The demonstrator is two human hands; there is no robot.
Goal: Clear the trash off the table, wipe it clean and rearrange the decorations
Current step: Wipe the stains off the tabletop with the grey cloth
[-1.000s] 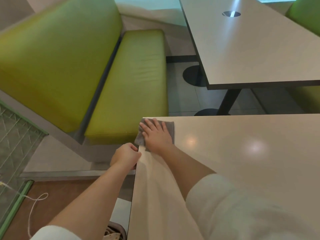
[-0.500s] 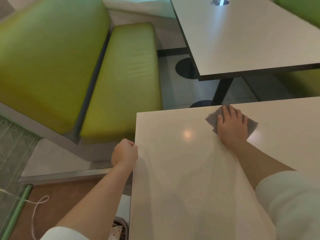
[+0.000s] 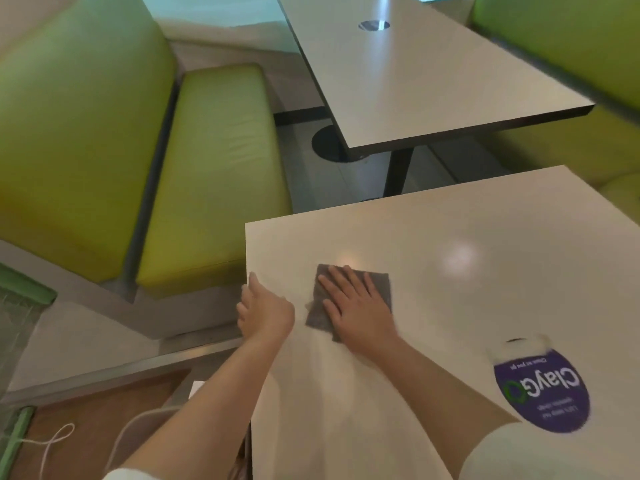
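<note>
A grey cloth [image 3: 349,299] is spread flat on the pale desk [image 3: 485,289], near its left edge and a little in from the far left corner. The right hand [image 3: 358,311] is laid palm down on the cloth with the fingers straight and slightly spread; the cloth is pressed rather than gripped. Cloth is seen beyond the fingertips, to the left of the hand and at the right by the little finger, while its near part is covered by the palm. The left hand [image 3: 265,311] is placed at the desk's left edge, just beside the cloth but apart from it; its thumb is seen lying on the top surface, the other fingers are curled down at the edge, and whether the edge is actually gripped cannot be told. A round purple sticker [image 3: 542,393] with white lettering is seen on the desk to the right, well apart from the cloth, its far edge blurred. A green bench [image 3: 214,174] is seen beyond the desk's left side, and a second desk [image 3: 433,81] stands farther back. A white cord [image 3: 52,441] is seen on the floor at lower left
</note>
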